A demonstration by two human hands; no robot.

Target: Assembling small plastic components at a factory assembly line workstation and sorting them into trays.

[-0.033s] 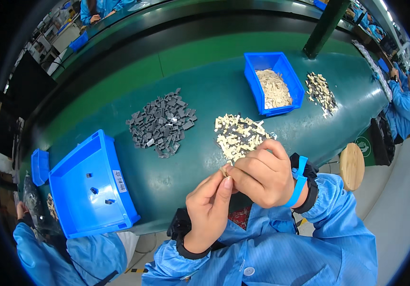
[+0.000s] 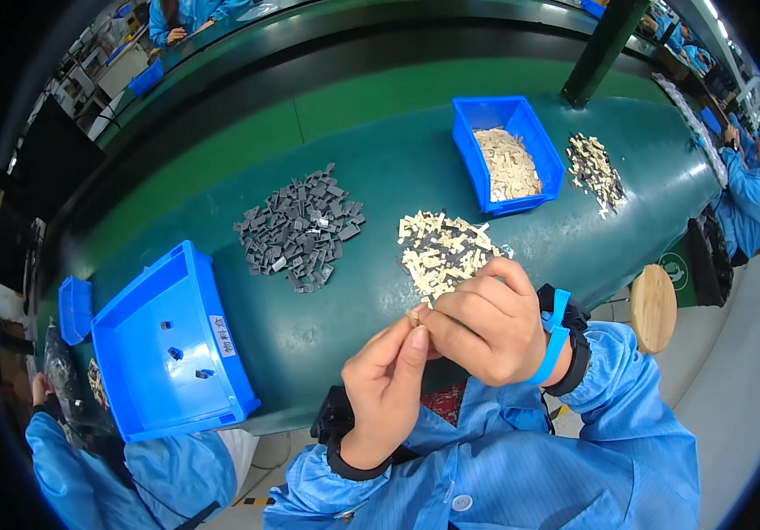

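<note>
My left hand (image 2: 384, 380) is closed in a pinch, thumb against forefinger, with a small tan piece (image 2: 413, 315) at the fingertips. My right hand (image 2: 490, 325), a blue strap on its wrist, meets it there with its fingers pinched together. Whatever the right fingers grip is hidden behind them. Just beyond the hands lies a pile of small cream and black pieces (image 2: 437, 252) on the green tabletop (image 2: 358, 309). Farther left is a heap of dark grey plastic parts (image 2: 300, 225).
A blue bin (image 2: 494, 208) of flat beige pieces stands behind, with another mixed pile (image 2: 596, 172) to its right. At left, a shallow blue tray (image 2: 146, 371) holds three small dark parts. A green post (image 2: 605, 53) rises at the far edge. Co-workers sit left and right.
</note>
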